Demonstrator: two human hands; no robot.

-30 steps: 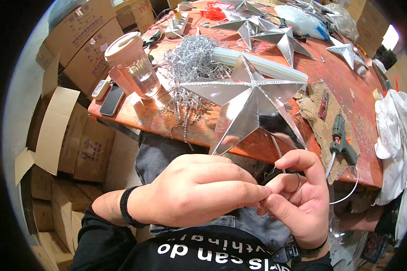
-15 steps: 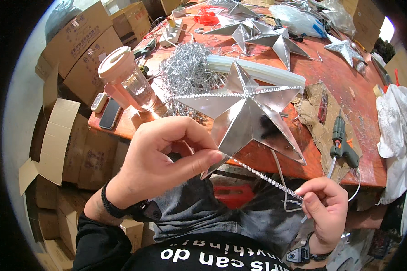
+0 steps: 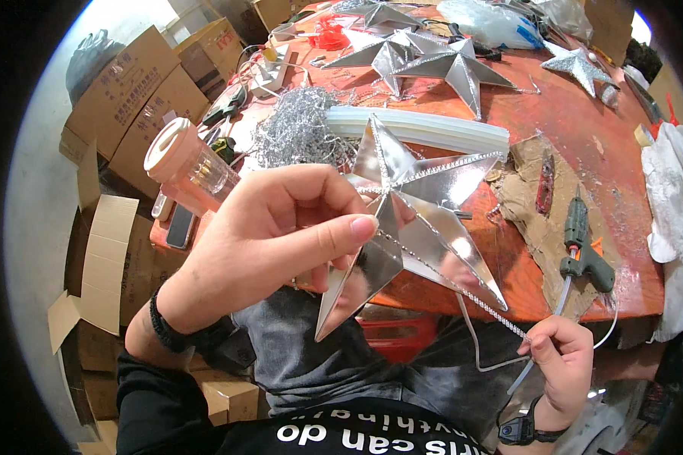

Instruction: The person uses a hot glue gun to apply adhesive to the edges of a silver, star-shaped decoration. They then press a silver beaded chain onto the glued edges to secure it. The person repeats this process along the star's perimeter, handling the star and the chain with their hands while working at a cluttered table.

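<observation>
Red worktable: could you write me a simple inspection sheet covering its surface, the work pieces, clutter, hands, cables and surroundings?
Surface: red worktable, scuffed, with scattered flecks.
Work pieces: silver star with sparkling trim along ridges, at the near edge; bead strand stretched in front of it.
Clutter: silver tangle, pale sticks, tumbler, phone; glue gun on torn cardboard.
Hands: left hand and right hand each pinch the bead strand, which runs between them.
Cables: white cord hangs below the near edge; others lie around the power strip.
Surroundings: cardboard boxes stacked at left.
</observation>
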